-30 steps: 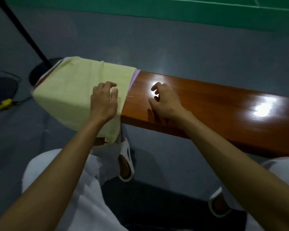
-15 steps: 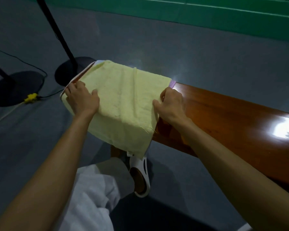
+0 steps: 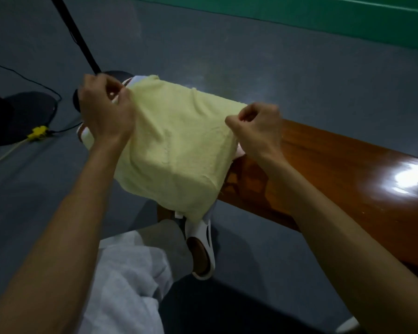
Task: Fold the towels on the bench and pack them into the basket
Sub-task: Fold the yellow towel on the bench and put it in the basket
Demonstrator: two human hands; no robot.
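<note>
Single head view: wide-angle, looks forward and down, close over bench (image 3: 348, 169) end, floor (image 3: 227, 56) beyond.

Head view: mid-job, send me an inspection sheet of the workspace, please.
Surface: glossy brown wooden bench, glare patch at right, left end covered by cloth.
Job's things: pale yellow cloth towel draped over the bench end, hanging off the near side; white cloth edge and pink cloth edge peek from beneath; basket not in view.
Clutter: nothing seen.
Grippers: left hand and right hand each pinch a towel edge with curled fingers.
Cables: thin black cable and pale cord meet at a yellow connector on the floor.
Surroundings: grey floor, green strip, black pole, round black base, white slipper.
</note>
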